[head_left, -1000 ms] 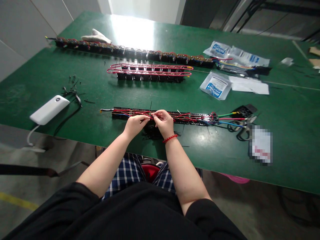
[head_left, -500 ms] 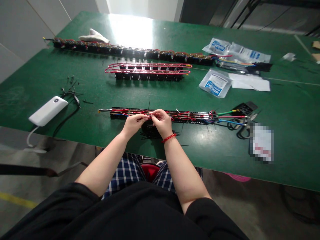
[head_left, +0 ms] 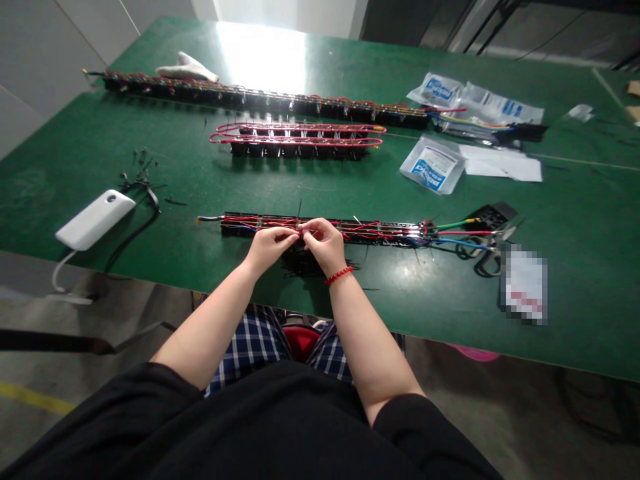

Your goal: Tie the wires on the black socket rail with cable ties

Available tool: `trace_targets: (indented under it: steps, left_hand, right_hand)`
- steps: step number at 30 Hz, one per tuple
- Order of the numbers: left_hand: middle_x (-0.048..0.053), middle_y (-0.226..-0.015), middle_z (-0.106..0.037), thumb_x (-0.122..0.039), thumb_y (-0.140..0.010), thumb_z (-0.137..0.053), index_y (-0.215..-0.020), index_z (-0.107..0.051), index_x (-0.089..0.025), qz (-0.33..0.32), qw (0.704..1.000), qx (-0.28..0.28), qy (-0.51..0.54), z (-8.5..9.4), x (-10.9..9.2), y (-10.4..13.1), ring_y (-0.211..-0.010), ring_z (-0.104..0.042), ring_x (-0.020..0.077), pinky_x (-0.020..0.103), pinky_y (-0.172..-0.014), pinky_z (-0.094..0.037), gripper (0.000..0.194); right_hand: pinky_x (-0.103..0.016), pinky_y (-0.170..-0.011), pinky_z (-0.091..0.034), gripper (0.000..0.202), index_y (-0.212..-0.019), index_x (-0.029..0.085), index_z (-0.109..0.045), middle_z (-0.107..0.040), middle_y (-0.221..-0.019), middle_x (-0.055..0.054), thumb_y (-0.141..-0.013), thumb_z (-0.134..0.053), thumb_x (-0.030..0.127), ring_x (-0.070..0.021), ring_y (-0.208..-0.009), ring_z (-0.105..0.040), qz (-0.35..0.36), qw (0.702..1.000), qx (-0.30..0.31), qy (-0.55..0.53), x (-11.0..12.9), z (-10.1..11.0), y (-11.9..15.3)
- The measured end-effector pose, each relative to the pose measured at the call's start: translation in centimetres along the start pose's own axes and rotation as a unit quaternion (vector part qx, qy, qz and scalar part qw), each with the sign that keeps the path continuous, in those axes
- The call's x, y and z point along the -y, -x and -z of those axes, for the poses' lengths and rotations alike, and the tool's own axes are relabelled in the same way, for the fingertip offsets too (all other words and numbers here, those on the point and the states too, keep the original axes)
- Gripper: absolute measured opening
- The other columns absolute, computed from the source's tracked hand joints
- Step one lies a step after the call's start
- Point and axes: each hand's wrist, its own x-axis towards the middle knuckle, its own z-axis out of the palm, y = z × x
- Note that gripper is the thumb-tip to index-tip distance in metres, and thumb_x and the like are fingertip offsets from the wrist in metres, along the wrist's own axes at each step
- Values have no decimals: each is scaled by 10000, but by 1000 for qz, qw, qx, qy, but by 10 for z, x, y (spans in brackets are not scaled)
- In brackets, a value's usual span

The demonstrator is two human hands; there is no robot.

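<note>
A long black strip (head_left: 360, 231) with red, blue and other wires running along it lies left to right in front of me. My left hand (head_left: 273, 248) and my right hand (head_left: 324, 245), a red bead bracelet on its wrist, meet at the strip's near edge. Both are closed in a fingertip pinch on a thin black cable tie (head_left: 300, 208), whose tail stands up beyond the fingers; the pinched part is mostly hidden. More thin black ties stick out along the strip. A pile of black ties (head_left: 300, 265) lies below my hands, partly covered.
Farther back lie a shorter black assembly with looped pink-red wires (head_left: 297, 141) and a longer wired strip (head_left: 270, 101). Plastic packets (head_left: 433, 165) and white paper (head_left: 505, 164) sit at right, near scissors (head_left: 487, 265). A white device (head_left: 95, 220) with a cable is at left.
Both hands stay pinched at the same spot on the strip, with hardly any finger movement. The view has shifted very slightly; nothing on the table has visibly moved.
</note>
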Motion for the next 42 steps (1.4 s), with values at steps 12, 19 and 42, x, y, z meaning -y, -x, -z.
trace_targets:
  steps: [12,19,42]
  left_hand:
    - [42,-898,-790,-417,-847,-683,-879,-778,-211,0,1000,1,-11,-1,0,0,-802,-729,189,292,-749,-569,229]
    - [32,-870,-787,-391,-848,-679,-866,-779,-212,-4,1000,-8,-26,-1,-4,0,-787,-721,181,272,-719,-557,205]
    - [28,-869,-783,-379,-847,-671,-860,-767,-209,-3,1000,-14,-20,-1,-8,2,-784,-716,173,263,-719,-554,195]
  right_hand:
    - [-244,-536,-530,87,-835,226,-692,-757,-921,-3,-768,-644,253,-107,-582,-607,2,999,2,38,2,0,1]
    - [-254,-591,-543,80,-826,224,-697,-762,-943,-18,-770,-643,245,-122,-646,-636,12,998,16,56,3,-1,1]
    - [-261,-613,-524,82,-814,229,-684,-762,-934,-14,-767,-618,215,-131,-666,-635,39,996,17,84,7,-1,1]
